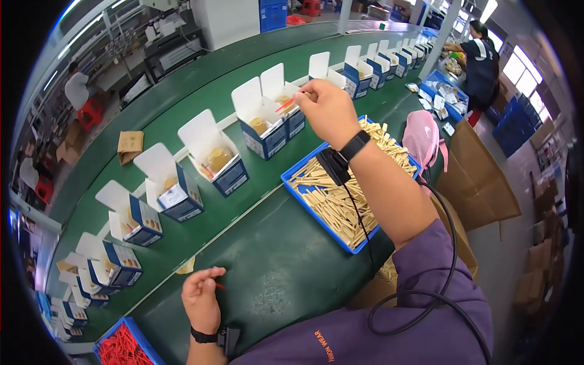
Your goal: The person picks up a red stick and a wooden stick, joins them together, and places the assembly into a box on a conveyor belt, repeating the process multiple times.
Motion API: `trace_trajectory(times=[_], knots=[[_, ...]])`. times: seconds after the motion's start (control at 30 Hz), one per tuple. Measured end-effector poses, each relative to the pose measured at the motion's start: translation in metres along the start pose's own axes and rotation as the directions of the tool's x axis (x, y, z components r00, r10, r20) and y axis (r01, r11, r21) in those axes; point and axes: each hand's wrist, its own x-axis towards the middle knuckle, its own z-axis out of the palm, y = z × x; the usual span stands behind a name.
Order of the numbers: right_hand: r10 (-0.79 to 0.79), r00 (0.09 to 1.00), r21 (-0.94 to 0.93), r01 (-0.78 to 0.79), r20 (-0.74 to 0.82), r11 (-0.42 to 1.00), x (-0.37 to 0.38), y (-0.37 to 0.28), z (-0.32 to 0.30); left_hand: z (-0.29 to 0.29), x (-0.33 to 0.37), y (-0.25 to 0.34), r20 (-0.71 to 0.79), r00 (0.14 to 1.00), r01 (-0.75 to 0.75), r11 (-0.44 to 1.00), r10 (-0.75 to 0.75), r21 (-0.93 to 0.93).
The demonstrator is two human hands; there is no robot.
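Note:
My right hand point(329, 112) is closed in a pinch on a thin red stick point(285, 106), just over an open blue-and-white box point(295, 123) on the green conveyor. Inside that box a round tan item partly shows. My left hand point(201, 299) hovers above the green table, fingers curled on a small red stick point(221, 286). Beneath my right forearm lies a blue tray point(325, 230) of pale wooden sticks point(328, 207). A blue bin point(145, 342) of red sticks point(123, 348) stands left of my left hand. What else my right fingers hold is hidden.
Several open boxes point(230, 176) line the conveyor point(213, 91). A flattened brown carton piece point(129, 146) lies on it. At the right are a pink bag point(421, 139), a cardboard carton point(477, 176) and a blue crate point(447, 100). A co-worker point(482, 67) stands beyond.

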Motion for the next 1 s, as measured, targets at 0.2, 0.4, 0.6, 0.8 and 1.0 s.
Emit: trace_trajectory(times=[0.2,0.4,0.6,0.8,1.0], knots=[[0.052,0.999,0.013,-0.052,-0.002,0.999,0.034,0.036,-0.028,0.027,0.008,-0.016,0.009,0.99,0.134,0.963,-0.139,0.234],[-0.051,0.989,0.07,0.041,0.141,0.997,0.047,0.052,-0.026,0.04,0.017,-0.02,-0.17,0.973,0.153,0.988,-0.155,-0.024],[-0.218,0.937,-0.001,0.227,0.275,0.974,0.043,0.038,0.003,0.043,0.024,-0.023,-0.153,0.976,0.159,0.987,-0.156,0.005],[-0.251,0.889,0.065,0.245,0.383,0.967,0.035,0.011,0.049,0.032,0.026,-0.021,-0.162,0.976,0.145,0.989,-0.148,-0.028],[-0.293,0.885,-0.002,0.315,0.363,0.949,0.024,-0.012,0.074,0.004,0.028,-0.011,-0.15,0.976,0.149,0.987,-0.156,-0.06]])
